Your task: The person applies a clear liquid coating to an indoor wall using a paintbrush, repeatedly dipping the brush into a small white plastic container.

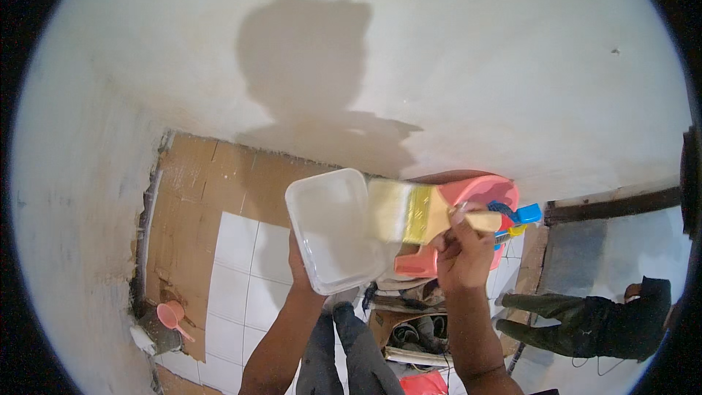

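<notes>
My left hand (298, 263) holds up a white rectangular plastic tub (334, 225) by its left side and underside; most of the fingers are hidden behind it. White liquid, perhaps paint, seems to lie inside. My right hand (466, 249) grips the wooden handle of a wide paintbrush (419, 214). Its pale bristles point left at the tub's right rim, and a yellow band wraps the ferrule. Whether bristles and rim touch, I cannot tell.
A pale wall (466, 66) rises in front, bearing my shadow. Cardboard sheets (181, 186) edge the white floor tiles (233, 247). Behind the brush stands a pink plastic tub (480, 189) with blue-handled tools. A pink dipper (170, 314), a box of shoes (417, 334) and another person (592, 318) are nearby.
</notes>
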Motion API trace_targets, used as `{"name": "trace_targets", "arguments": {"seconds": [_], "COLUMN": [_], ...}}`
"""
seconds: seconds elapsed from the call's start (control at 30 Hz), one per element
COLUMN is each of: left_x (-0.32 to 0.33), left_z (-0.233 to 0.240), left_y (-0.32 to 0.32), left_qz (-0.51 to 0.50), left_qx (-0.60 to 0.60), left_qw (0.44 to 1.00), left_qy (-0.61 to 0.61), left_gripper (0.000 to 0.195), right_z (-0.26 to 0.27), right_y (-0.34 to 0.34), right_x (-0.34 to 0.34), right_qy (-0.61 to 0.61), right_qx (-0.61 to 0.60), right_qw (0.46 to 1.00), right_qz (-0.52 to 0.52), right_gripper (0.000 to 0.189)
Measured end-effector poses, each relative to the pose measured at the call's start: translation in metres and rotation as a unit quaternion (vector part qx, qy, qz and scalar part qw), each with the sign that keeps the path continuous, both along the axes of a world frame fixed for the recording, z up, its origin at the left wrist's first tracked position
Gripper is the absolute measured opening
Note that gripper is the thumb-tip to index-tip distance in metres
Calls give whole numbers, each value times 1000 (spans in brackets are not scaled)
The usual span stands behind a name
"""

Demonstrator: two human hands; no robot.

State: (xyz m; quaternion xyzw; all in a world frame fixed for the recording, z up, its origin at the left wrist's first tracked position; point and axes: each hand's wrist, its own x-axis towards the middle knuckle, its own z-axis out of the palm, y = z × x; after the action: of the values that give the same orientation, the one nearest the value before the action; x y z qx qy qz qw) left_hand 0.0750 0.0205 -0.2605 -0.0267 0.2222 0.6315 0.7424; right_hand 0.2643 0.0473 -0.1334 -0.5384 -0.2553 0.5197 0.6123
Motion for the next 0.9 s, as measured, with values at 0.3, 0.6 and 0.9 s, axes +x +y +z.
{"name": "trace_targets", "arguments": {"seconds": [0.3,0.6,0.9], "left_x": [-6,-10,-10], "left_z": [-1,-1,40], "left_y": [-6,-18,-9], "left_qz": [32,56,42], "left_qx": [-3,-31,34], "left_qw": [999,998,998], "left_qy": [3,5,-10], "left_gripper": [67,65,61], "right_z": [-11,78,152], "right_y": [114,183,200], "right_x": [42,88,77], "right_qy": [-416,-637,-686], "right_qx": [287,444,589], "right_qw": [858,608,421], "right_qz": [86,163,-63], "right_gripper": [19,16,23]}}
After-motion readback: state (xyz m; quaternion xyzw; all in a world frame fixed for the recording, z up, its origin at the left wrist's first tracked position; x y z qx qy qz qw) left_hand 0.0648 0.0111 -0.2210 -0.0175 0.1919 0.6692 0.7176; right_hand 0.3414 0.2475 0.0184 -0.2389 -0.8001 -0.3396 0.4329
